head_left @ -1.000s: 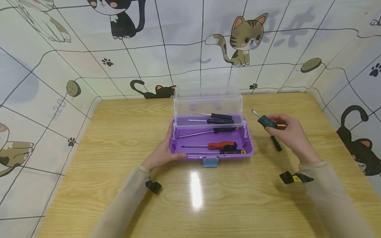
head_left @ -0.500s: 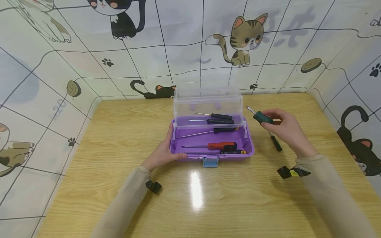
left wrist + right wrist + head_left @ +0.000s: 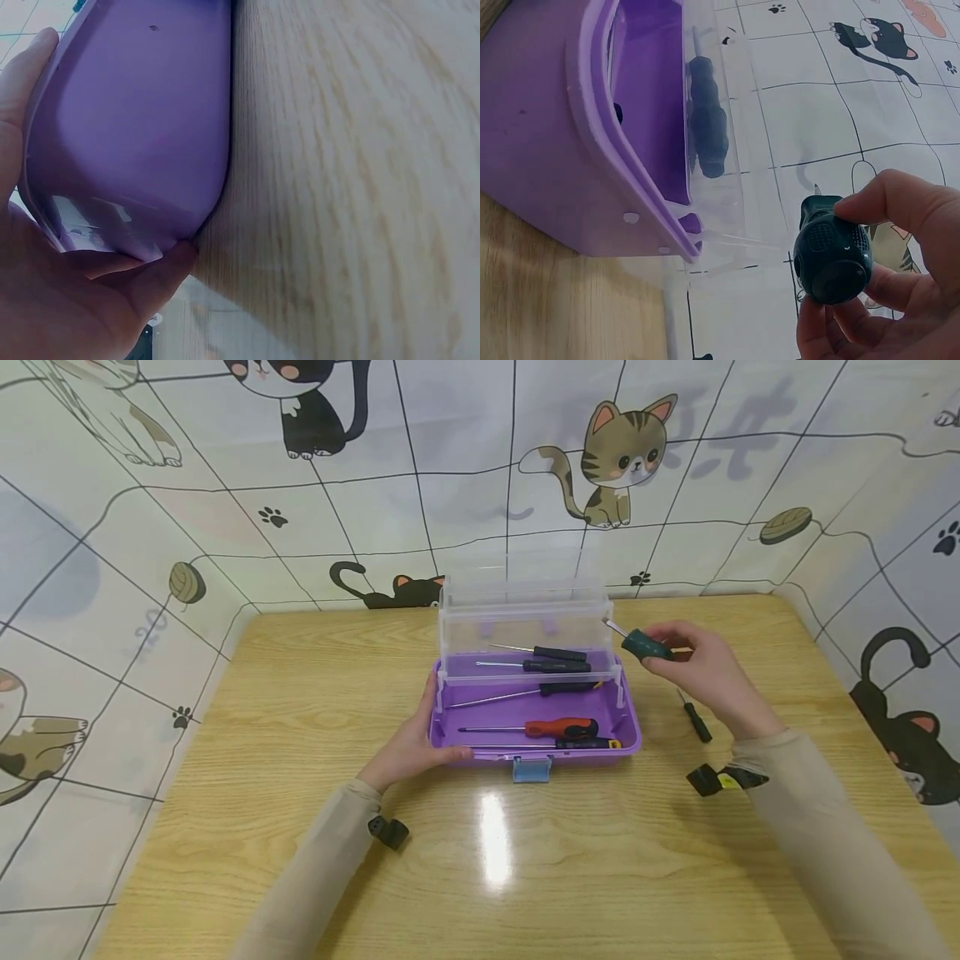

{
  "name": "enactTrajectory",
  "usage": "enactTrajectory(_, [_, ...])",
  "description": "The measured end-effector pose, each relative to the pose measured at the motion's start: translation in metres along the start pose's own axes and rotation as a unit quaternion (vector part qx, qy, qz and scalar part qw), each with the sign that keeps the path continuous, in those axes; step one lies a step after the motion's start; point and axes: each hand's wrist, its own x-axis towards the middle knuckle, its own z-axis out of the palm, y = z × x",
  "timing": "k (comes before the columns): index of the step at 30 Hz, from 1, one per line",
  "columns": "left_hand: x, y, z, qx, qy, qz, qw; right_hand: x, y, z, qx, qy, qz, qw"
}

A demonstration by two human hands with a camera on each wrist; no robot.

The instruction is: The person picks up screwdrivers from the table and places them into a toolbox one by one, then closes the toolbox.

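My left hand (image 3: 408, 743) holds the left end of a purple toolbox (image 3: 487, 716), its thumb along the front rim. In the left wrist view the fingers wrap the corner of the toolbox (image 3: 150, 112). Over the table just right of the box, my right hand (image 3: 705, 675) grips a stubby green screwdriver (image 3: 647, 645) by its handle. Its short metal shaft points up and left, close to the raised clear lid (image 3: 525, 610). Inside the box lie a red-handled screwdriver (image 3: 561, 728) and several black-handled screwdrivers (image 3: 557, 667), some seen through the lid.
A small black screwdriver (image 3: 697, 723) lies on the wooden table (image 3: 600, 860), right of the box and near my right forearm. The blue latch (image 3: 531, 769) hangs at the box's front. A cat-patterned sheet (image 3: 480, 510) rises behind and beside the table.
My right hand has carried the stubby screwdriver left and slightly away from me, nearer to the lid, uncovering more of the small black screwdriver. The left hand and toolbox stay put.
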Motion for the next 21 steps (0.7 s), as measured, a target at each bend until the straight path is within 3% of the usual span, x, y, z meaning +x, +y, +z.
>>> enactTrajectory(21, [0.002,-0.004,-0.002,-0.008,-0.019,0.009,0.9998,0.026,-0.014,0.011,0.019,-0.039,-0.019,0.9989])
